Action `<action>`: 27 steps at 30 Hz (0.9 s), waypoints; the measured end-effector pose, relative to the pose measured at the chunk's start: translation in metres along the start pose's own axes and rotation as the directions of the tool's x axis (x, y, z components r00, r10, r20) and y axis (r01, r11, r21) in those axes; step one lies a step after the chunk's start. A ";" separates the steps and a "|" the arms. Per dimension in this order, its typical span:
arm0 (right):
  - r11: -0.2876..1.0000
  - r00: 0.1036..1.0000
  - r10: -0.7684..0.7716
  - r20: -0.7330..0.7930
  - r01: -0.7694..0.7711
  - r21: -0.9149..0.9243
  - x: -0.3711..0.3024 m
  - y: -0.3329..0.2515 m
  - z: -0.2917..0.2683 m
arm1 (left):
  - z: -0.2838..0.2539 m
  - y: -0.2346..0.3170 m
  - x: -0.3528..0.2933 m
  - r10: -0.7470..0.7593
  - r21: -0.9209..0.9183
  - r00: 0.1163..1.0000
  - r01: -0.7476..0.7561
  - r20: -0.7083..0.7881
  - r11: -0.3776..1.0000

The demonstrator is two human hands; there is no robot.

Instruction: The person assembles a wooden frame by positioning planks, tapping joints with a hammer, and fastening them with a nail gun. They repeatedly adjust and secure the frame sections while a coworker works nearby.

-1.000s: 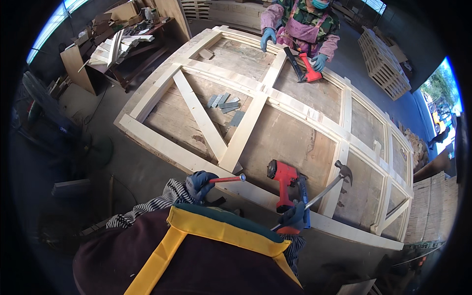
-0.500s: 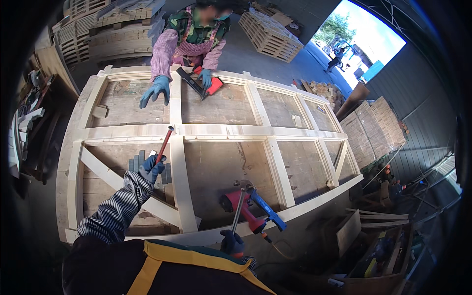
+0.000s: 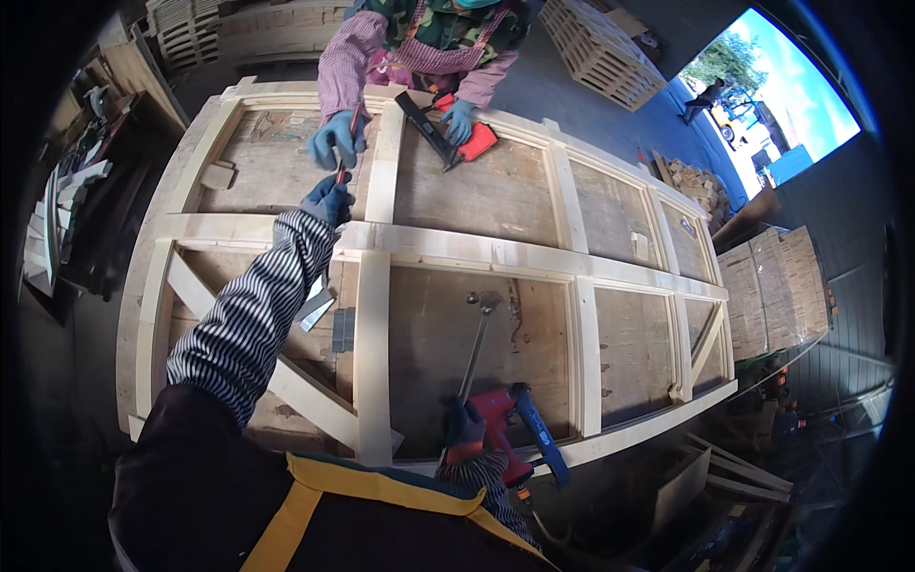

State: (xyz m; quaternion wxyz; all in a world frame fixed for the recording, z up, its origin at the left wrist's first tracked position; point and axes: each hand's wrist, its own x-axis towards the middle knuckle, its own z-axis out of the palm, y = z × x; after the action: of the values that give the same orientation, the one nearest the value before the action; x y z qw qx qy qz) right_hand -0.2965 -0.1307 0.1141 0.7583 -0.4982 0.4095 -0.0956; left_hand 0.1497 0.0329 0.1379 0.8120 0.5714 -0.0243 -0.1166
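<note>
My left hand (image 3: 327, 202), in a blue glove, reaches across the frame with its fingers closed round a slim red rod-shaped tool (image 3: 340, 175). A co-worker's blue-gloved hand (image 3: 335, 141) is at the tool's far end. My right hand (image 3: 463, 421) grips a claw hammer (image 3: 474, 348) low on its shaft, the metal head up and away from me. Beside that hand a red and blue nail gun (image 3: 496, 419) rests at the near rail. Under both hands spreads a large pale wooden frame (image 3: 457, 250) with crosspieces and diagonal braces.
The co-worker's other hand (image 3: 458, 121) rests on a black and red nail gun (image 3: 448, 133). Grey nail or staple strips (image 3: 343, 330) lie in the near left bay. Stacked pallets (image 3: 602, 52) stand behind, bundled timber (image 3: 768, 291) at right. An air hose (image 3: 541, 522) hangs near me.
My left hand has moved away from me with the red tool, up to the co-worker's hand, which has closed on its end. The hammer has shifted slightly right; my view has turned.
</note>
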 end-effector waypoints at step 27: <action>0.854 0.945 0.263 0.192 -0.136 -0.503 0.175 -0.161 0.188 | -0.123 -0.106 -0.229 -0.354 0.982 0.932 -0.130 0.075 -0.134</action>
State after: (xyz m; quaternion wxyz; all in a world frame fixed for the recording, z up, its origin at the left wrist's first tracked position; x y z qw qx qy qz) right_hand -0.0061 -0.1781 0.1884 0.6617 -0.6339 0.3696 0.1538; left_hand -0.0686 0.1623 0.0181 0.0763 0.9550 -0.1839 -0.2198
